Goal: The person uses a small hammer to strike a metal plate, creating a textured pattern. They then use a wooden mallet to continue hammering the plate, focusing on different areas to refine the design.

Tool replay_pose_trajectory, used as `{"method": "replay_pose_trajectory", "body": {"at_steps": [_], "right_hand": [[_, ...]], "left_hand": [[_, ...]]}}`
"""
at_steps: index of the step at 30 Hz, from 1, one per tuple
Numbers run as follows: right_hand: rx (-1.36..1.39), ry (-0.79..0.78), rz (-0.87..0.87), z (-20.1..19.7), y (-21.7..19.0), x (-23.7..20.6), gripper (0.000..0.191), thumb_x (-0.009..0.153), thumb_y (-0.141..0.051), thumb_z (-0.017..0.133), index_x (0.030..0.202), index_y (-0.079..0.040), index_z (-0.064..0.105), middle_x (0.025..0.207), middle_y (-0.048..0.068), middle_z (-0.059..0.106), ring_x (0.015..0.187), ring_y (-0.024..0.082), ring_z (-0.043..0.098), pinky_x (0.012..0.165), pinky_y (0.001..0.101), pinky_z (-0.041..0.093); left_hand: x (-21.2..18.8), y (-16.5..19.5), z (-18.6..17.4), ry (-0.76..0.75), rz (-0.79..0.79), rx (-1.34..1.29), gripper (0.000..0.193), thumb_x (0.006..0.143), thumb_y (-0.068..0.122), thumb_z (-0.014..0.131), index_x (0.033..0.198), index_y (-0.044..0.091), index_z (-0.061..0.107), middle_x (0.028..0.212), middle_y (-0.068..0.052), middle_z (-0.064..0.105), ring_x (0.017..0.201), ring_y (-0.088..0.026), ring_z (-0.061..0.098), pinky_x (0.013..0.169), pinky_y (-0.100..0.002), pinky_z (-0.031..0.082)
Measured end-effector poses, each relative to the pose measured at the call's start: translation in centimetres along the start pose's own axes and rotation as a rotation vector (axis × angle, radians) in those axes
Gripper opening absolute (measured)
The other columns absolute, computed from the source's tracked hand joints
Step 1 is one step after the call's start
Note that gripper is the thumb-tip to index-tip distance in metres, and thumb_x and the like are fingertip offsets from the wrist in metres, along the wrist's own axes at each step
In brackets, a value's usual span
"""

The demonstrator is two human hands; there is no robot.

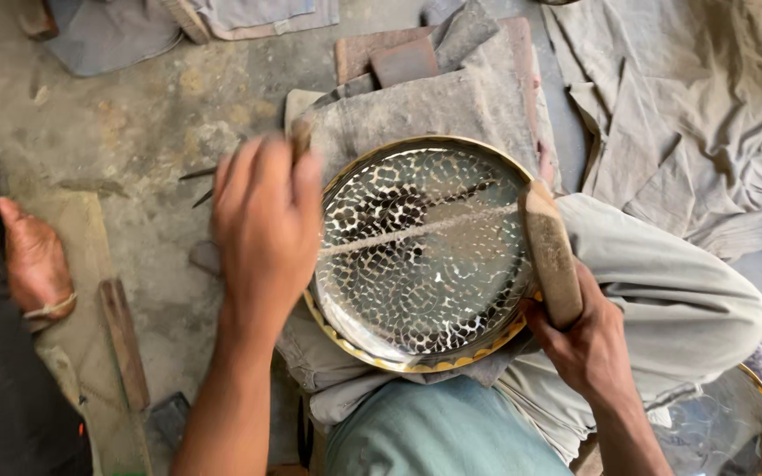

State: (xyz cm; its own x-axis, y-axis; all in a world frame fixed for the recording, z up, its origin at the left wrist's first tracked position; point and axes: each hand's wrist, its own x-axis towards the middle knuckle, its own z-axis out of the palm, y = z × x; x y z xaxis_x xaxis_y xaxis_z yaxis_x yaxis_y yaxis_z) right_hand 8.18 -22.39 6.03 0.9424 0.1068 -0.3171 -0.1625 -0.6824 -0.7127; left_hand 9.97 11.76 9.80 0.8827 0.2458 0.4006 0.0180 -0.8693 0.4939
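A round metal plate [416,264] with a hammered dimple pattern and a brass-coloured rim leans on my lap and on a grey cloth-covered block [451,106]. My left hand [266,229] is blurred and lies over the plate's left rim with its fingers curled. A brown stub [300,137] shows above its fingertips. At the plate's right rim, my right hand [588,339] grips a thick wooden mallet-like piece [550,251]. A pale streak crosses the plate between the two hands.
Another person's bare foot [37,260] rests at the left beside a wooden stick [123,339]. A second shiny plate [734,423] lies at the bottom right. Crumpled grey cloths [690,115] cover the right, and bricks [403,57] lie behind the block on the concrete floor.
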Motion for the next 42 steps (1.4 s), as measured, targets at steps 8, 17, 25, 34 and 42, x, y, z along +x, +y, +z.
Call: {"method": "replay_pose_trajectory", "body": {"at_steps": [8,17,25,34,42], "right_hand": [[-0.139,0.089,-0.134,0.3,0.4,-1.5,0.075,0.08,-0.02,0.078,0.146,-0.004,0.046,0.119,0.025,0.071,0.102,0.038,0.073,0.083,0.0459,0.059],[-0.069,0.086,0.002,1.0,0.8,-1.9,0.075,0.079,-0.018,0.078,0.146,-0.006,0.046,0.114,0.022,0.074,0.097,0.032,0.076,0.079,0.0418,0.061],[0.111,0.055,0.094,-1.0,4.2,-2.8,0.06,0.081,-0.019,0.081,0.126,0.002,0.047,0.104,0.015,0.076,0.093,0.023,0.076,0.084,0.0375,0.062],[0.016,-0.06,-0.024,-6.3,1.5,-0.5,0.073,0.082,-0.012,0.081,0.144,0.0,0.045,0.107,0.012,0.072,0.094,0.02,0.071,0.08,0.0388,0.06],[-0.647,-0.04,-0.553,-6.7,-8.4,2.0,0.06,0.084,-0.002,0.072,0.141,0.0,0.055,0.109,0.021,0.07,0.096,0.031,0.069,0.089,0.0447,0.055]], "left_hand": [[10.3,2.0,13.7,-0.523,-0.035,-0.207,0.03,0.11,0.027,0.043,0.107,0.003,0.06,0.064,0.001,0.059,0.04,-0.006,0.048,0.03,-0.024,0.036],[10.5,3.5,14.5,-0.562,-0.017,-0.217,0.03,0.108,0.026,0.051,0.105,0.0,0.065,0.065,-0.007,0.067,0.047,-0.01,0.059,0.041,-0.026,0.045],[-2.8,6.0,-0.6,0.116,-0.107,-0.639,0.018,0.117,0.016,0.053,0.125,0.001,0.059,0.106,-0.014,0.073,0.093,-0.019,0.077,0.079,-0.027,0.068],[-16.1,7.6,3.2,0.037,-0.922,-0.973,0.02,0.098,0.008,0.062,0.112,-0.001,0.051,0.095,-0.016,0.068,0.087,-0.018,0.075,0.071,-0.033,0.07],[-18.0,8.1,7.1,0.029,-0.659,-0.722,0.02,0.103,0.012,0.064,0.108,-0.001,0.049,0.093,-0.013,0.073,0.078,-0.016,0.075,0.063,-0.028,0.061]]}}
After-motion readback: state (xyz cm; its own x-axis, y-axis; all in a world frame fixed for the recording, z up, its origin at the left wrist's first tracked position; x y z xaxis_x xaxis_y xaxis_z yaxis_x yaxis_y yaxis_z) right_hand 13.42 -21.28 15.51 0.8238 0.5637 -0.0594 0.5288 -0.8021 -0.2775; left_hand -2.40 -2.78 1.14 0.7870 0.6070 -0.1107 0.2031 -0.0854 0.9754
